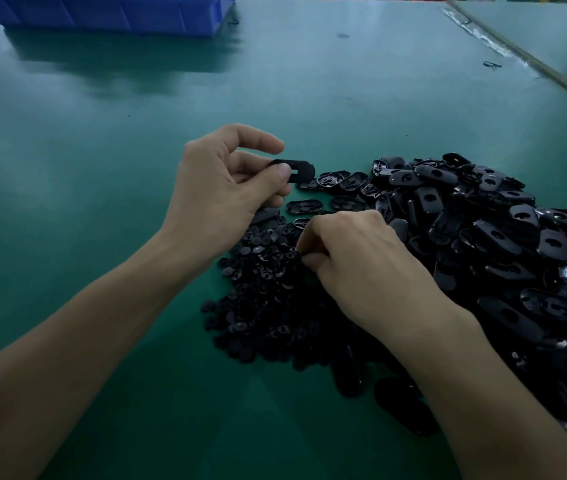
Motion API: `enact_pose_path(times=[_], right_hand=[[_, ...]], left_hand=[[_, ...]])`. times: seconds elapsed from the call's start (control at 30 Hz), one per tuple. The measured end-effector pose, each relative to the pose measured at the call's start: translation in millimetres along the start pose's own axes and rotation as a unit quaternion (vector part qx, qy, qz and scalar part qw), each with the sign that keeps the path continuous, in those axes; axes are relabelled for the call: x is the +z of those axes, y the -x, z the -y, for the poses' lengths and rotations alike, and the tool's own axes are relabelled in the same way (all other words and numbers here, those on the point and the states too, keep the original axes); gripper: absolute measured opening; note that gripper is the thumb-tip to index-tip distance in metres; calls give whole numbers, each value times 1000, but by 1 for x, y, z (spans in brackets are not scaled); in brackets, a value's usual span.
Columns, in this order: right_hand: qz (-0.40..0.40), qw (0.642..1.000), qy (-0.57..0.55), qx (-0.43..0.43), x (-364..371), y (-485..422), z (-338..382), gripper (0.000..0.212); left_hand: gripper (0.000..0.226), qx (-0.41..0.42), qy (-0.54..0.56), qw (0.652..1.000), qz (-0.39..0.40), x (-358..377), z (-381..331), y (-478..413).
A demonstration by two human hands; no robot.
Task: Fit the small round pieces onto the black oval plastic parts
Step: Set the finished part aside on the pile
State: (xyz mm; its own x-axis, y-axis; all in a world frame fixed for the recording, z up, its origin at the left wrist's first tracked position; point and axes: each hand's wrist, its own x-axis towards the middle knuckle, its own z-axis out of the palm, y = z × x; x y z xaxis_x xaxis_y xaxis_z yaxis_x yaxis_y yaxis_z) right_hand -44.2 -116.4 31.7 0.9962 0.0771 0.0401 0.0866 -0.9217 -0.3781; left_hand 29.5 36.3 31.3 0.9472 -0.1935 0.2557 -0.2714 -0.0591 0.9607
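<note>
The left hand (219,195) is pinching one black oval part (297,170) by its end, probably to leave its slot free for fitting. The right hand (355,265) is curling its fingers into the heap of small round pieces (264,289); whether it is gripping one cannot be told. The pile of oval parts (500,237) is crowding the right, while the counter (102,168) is lying open leftward.

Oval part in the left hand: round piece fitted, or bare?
Bare: the oval part held by the left hand shows an open slot with nothing seated in it.
</note>
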Motion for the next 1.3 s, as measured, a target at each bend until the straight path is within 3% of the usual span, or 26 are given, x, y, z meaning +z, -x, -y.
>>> enact_pose_path(times=[0.6,0.77,1.0,1.3], right_hand=[[-78,990,-120,-17,-6,3,-5,6],[-72,991,-110,-25,-9,3,-6,21],[-82,987,-135,-15,-11,5,-9,19],[-167,973,-154,-40,-12,3,-9,18]], left_hand=[[13,-48,41,998,10,5,1,2],[11,-54,51,997,12,5,-2,2],[11,-58,47,997,13,5,-3,3],[12,-53,24,998,15,5,-2,3]])
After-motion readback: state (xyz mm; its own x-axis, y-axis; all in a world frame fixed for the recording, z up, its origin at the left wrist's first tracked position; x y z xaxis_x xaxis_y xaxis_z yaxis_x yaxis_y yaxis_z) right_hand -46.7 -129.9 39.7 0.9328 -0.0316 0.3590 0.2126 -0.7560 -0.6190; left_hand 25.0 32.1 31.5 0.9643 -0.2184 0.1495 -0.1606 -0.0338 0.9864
